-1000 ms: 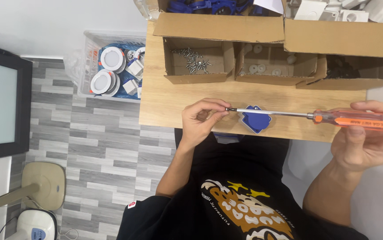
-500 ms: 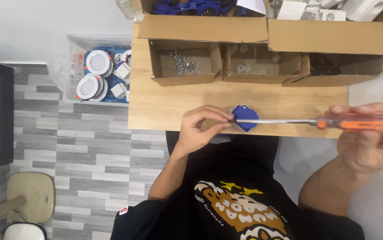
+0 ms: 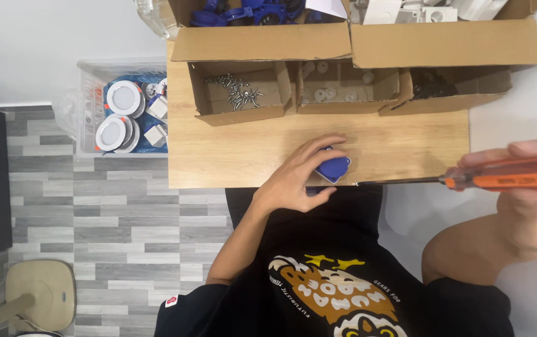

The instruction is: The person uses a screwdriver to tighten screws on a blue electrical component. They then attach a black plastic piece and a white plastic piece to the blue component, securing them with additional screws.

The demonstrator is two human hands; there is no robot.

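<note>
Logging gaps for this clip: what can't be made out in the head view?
- Blue part: mostly covered by the left hand.
- Screwdriver: handle end cut off by the right edge, wrapped by the right hand.
- Dark box contents: too small.

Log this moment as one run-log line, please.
left hand: gripping blue plastic part on wooden table | right hand: holding orange-handled screwdriver, tip beside part | screw box behind

Bright, even light from above – soft shadows only, no strong glare. The right hand (image 3: 533, 206) near the frame edge looks large and slightly blurred – the centre stays sharp
</note>
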